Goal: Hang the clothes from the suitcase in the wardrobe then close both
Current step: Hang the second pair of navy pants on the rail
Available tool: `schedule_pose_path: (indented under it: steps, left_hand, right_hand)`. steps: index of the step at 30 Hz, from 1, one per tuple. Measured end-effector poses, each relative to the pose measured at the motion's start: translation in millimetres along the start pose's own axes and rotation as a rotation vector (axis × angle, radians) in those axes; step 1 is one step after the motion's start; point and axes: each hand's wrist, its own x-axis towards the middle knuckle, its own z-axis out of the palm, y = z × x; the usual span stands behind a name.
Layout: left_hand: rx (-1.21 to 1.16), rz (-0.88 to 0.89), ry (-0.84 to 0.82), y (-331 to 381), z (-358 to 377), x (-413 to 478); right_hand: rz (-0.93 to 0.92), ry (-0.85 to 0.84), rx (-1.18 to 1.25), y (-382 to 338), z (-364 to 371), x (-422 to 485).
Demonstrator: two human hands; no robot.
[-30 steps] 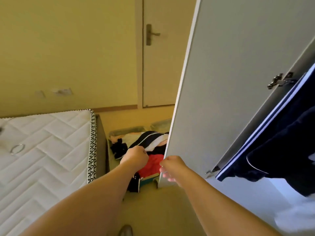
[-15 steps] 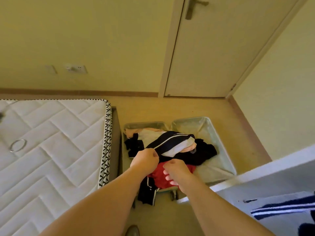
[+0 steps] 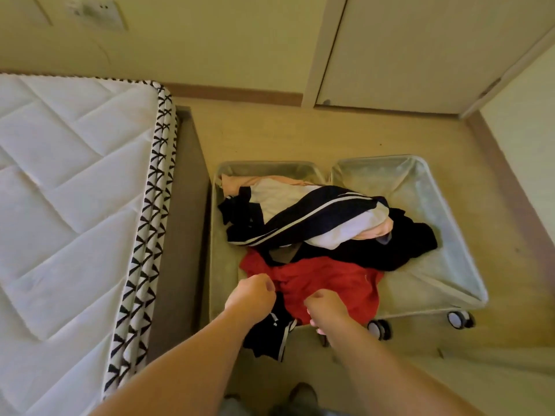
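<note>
Since half a second ago the wardrobe door has left the view, and both hands have come down to the near edge of the clothes.

Head view: the suitcase (image 3: pixel 420 187) lies open on the floor beside the mattress (image 3: pixel 75 190), still heaped with clothes. A navy striped garment (image 3: pixel 300 220) tops the pile and a red garment (image 3: pixel 330 280) lies nearest. The left hand (image 3: pixel 250 298) is curled at the red garment's left edge and the right hand (image 3: pixel 326 310) at its near hem. Whether either pinches cloth cannot be told.

open suitcase (image 3: pixel 426 187) on floor, clothes (image 3: pixel 327 235) heaped inside
</note>
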Motion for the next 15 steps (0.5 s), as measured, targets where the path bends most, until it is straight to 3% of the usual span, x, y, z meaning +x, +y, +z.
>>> schedule_pose_path:
  steps: [8,15]
  left_hand:
    - [0.052,-0.102,-0.050,-80.8,107.1,150.7]
    - [0.061,-0.287,-0.262,-123.0,173.5,200.0]
  right_hand:
    - [-0.029,-0.039,-0.036,56.7,65.2,150.9]
    - [-0.052,-0.017,-0.006,80.4,83.4,210.5]
